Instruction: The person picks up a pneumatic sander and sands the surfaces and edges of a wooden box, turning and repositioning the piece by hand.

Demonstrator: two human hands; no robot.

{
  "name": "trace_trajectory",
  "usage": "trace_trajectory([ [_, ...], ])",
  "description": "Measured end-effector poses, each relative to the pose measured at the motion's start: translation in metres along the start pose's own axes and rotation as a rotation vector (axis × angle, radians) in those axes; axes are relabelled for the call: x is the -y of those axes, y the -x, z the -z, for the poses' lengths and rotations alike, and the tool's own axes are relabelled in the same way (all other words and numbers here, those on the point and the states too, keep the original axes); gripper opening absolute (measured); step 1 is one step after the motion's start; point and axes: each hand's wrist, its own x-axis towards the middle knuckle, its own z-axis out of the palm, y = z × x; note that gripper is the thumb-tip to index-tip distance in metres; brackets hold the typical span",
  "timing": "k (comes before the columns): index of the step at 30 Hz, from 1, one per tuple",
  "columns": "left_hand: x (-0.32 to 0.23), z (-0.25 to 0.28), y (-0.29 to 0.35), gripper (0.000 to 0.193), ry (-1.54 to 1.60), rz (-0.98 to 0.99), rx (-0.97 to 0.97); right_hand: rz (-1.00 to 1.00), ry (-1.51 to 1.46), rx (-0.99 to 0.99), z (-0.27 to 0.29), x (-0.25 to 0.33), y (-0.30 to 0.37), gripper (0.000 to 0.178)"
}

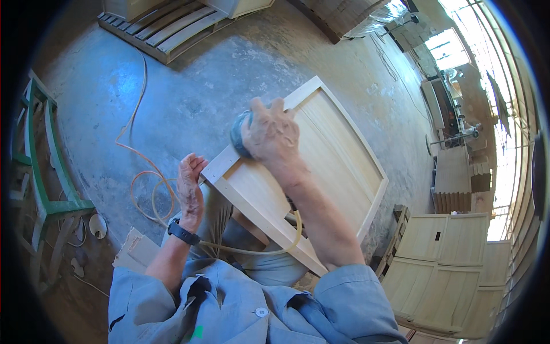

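A pale wooden framed panel (338, 149), like a cabinet door, lies tilted across my lap with one corner toward my left. My right hand (272, 132) is closed over a round, blue-green power sander (239, 137) resting on the frame's far left edge. The hand hides most of the tool. My left hand (191, 183), with a dark watch (183, 234) on the wrist, has its fingers bent round the panel's left corner. A yellowish hose (260, 251) loops out from under my right forearm and passes by my left wrist.
Orange hose (136, 186) coils over the concrete floor (206, 74). A green metal frame (63, 206) stands at left. Far off is a slatted wooden pallet (172, 34) bearing pieces. Several similar panels (441, 269) lie stacked at lower right, near a bright barred window (504, 114).
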Motion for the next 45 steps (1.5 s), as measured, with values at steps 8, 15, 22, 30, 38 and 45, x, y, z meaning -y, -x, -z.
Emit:
trace_trajectory([
  [8, 0.0, 0.029, 0.008, 0.062, 0.068, 0.178, -0.124, 0.075, -0.099, 0.05, -0.001, 0.037, 0.017, 0.022],
  [15, -0.002, 0.054, 0.0, 0.068, 0.039, 0.146, -0.16, 0.221, -0.173, 0.141, 0.007, 0.074, 0.046, 0.023],
  [22, -0.003, 0.075, -0.002, 0.065, 0.031, 0.227, -0.202, 0.216, -0.11, -0.021, -0.002, 0.058, 0.037, 0.023],
  [30, -0.007, 0.081, 0.004, 0.061, 0.024, 0.203, -0.178, -0.048, 0.015, 0.026, -0.007, 0.017, -0.027, 0.024],
  [38, -0.013, 0.091, 0.0, 0.06, -0.018, 0.225, -0.187, 0.174, -0.099, 0.0, 0.004, 0.074, 0.049, 0.02],
  [45, -0.017, 0.1, 0.0, 0.068, -0.119, 0.251, -0.19, 0.196, -0.095, 0.008, 0.005, 0.078, 0.062, 0.021],
])
